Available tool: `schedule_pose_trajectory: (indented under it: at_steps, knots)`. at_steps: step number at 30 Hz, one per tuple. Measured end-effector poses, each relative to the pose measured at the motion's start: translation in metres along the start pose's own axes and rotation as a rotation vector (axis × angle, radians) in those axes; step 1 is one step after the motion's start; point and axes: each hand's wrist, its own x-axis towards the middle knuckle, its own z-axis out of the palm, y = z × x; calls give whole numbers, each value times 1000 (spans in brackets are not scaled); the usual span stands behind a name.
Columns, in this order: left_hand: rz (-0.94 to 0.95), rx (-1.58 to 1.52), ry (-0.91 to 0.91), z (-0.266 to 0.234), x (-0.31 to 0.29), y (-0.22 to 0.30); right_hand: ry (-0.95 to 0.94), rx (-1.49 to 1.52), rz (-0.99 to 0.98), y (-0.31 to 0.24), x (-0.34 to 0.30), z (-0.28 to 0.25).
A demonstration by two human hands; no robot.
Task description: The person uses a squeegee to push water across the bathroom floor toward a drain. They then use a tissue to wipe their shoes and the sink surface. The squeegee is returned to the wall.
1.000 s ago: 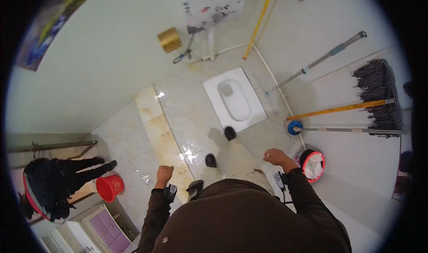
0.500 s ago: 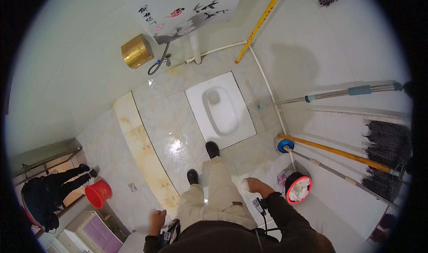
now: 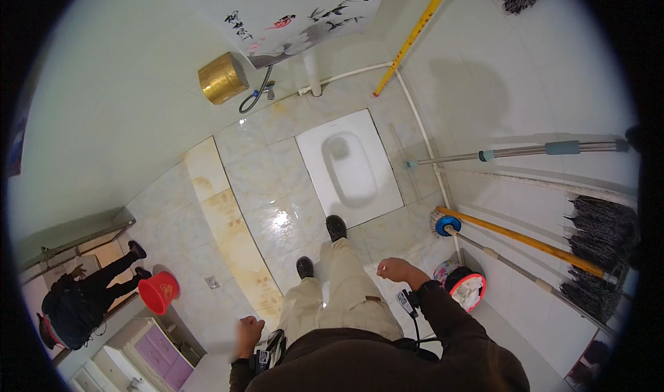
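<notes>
My left hand hangs low beside my left hip, fingers curled in, with nothing showing in it. In front of my right hip is my right hand, its fingers closed; a tiny pale spot shows at the fingertips, too small to name. Neither hand touches anything around it. Nearest to the right hand is a bin with a red rim and a white crumpled liner or paper inside. Ahead of my shoes lies a white squat toilet set in the tiled floor.
Long-handled mops, one with a blue head, lean along the right wall. A yellow pole stands at the far corner. A brass-coloured paper holder and a cistern hang ahead. Left are a raised step, a red bucket and a person in dark clothes.
My right hand has risen slightly, and its pale blur is gone. My left hand has shifted a little, its fingers clearer. The person at left has moved an arm and legs.
</notes>
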Motion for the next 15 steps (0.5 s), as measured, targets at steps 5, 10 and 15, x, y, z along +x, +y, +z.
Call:
schedule_pose_trajectory:
  at_steps: [5,10,15]
  knots:
    - [-58,-69,87,-2,-15,-19,26,-159,-93,-30,9,-28]
    - [-68,-233,178,-7,-24,-45,120,-263,-156,-72,18,-62]
    - [-56,-390,292,-33,-38,-42,204,-411,-274,-110,24,-99]
